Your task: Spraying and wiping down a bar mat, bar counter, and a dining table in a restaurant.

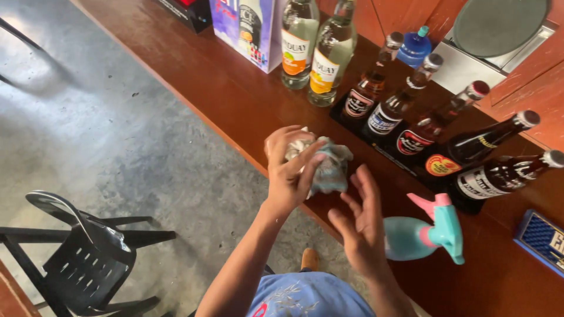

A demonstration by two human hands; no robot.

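The long reddish-brown wooden desk, smooth and faintly glossy, runs diagonally across the view, and everything else is placed against it. Off its near edge lies a mottled grey concrete floor, where a black slotted plastic chair stands well apart from the desk. At the desk's far side sits a square grey appliance with a round dark plate. Toward the desk's far end stand two tall clear glass bottles with pale liquid, upright and just beside each other. Along the desk's back, a row of five brown glass bottles with metal caps stands on a flat black mat. Near the desk's front edge lies a teal plastic spray bottle with a pink trigger, tipped on its side.

Above the desk's front edge, the left hand is clenched around a crumpled soft cloth, pale blue and white, bunching its folds. The right hand is released, fingers spread and empty, just below the cloth and beside the spray bottle.
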